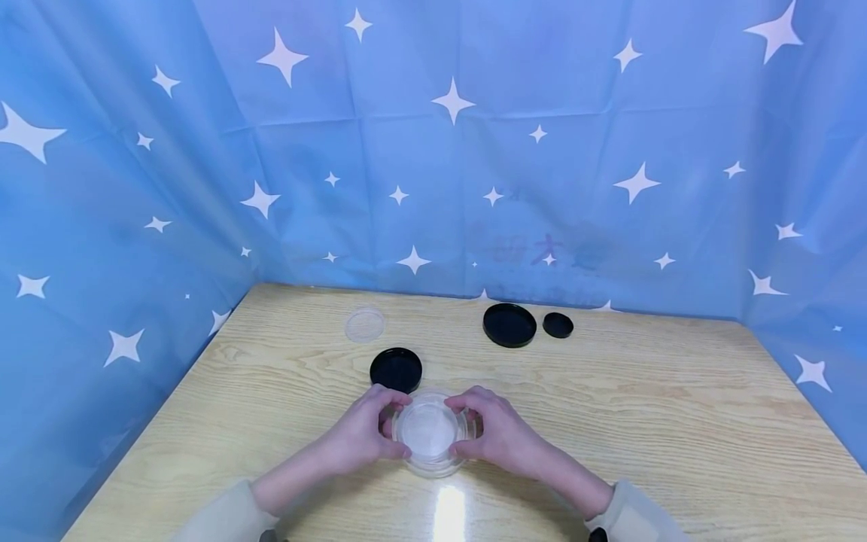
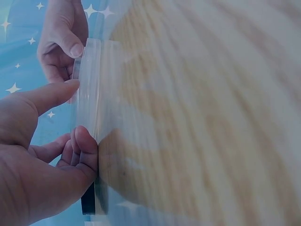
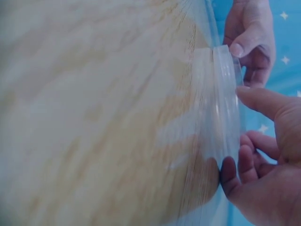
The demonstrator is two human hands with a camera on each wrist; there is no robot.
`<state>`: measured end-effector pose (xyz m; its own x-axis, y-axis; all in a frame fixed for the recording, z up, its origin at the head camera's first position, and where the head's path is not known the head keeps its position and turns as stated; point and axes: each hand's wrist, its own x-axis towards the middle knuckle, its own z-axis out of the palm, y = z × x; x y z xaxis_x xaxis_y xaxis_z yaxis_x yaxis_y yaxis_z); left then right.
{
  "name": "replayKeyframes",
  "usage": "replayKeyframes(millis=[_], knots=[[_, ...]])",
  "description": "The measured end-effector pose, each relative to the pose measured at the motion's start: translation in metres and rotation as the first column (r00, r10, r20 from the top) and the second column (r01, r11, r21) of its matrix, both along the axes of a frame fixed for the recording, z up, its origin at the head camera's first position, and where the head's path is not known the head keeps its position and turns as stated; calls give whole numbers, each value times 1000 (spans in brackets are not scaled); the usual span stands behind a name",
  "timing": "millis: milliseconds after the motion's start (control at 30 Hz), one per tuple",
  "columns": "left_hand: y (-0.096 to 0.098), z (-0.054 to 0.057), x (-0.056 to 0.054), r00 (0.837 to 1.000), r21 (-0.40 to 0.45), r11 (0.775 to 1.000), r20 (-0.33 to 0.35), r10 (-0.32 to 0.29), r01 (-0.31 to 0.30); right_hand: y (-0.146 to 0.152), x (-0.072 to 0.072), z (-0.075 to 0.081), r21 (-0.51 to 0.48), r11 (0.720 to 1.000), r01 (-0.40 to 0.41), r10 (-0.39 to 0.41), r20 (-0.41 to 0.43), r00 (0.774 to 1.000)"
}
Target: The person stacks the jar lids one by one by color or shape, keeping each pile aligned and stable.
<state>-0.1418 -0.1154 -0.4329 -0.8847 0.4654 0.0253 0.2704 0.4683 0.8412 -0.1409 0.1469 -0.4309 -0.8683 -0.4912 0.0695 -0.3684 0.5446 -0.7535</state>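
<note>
Both hands meet at a stack of clear round shallow dishes (image 1: pixel 428 430) near the front of the table. The upper dish is a little smaller than the wide clear dish (image 1: pixel 436 473) under it. From the left, my left hand (image 1: pixel 362 429) pinches the upper dish's rim between thumb and fingers. My right hand (image 1: pixel 497 436) grips the same rim from the opposite side. In the left wrist view the stacked dish walls (image 2: pixel 89 99) show as thin layers close to the tabletop, with the lower fingers at the bottom edge.
A black round dish (image 1: pixel 396 369) lies just behind the left hand. Farther back are a larger black dish (image 1: pixel 509 325), a small black one (image 1: pixel 558 325) and a thin clear disc (image 1: pixel 364 324). A blue star-patterned curtain (image 1: pixel 433 165) borders the wooden table (image 1: pixel 677 406).
</note>
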Motion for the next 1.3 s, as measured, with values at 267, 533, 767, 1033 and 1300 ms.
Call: replayKeyframes(millis=[267,533,767,1033,1300], knots=[[0,2,1,1000,2,1000,10,-1,1,1,-1,2,-28,999,-16,16,15,1000],[-7,8,0,1000,54,999,29,2,-4,4,-8,6,-52,999,14,-11,46,999],[-23,16,-12,999,186,982,36,18,-24,3,-32,18,-106,994,10,-1,79,997],[-54,24,-45,981,265,946,109,163,-186,-14,-70,33,-139,988,-67,74,45,996],[-88,15,-64,941,236,914,155,301,-331,-43,-108,24,-106,993,-55,70,147,987]])
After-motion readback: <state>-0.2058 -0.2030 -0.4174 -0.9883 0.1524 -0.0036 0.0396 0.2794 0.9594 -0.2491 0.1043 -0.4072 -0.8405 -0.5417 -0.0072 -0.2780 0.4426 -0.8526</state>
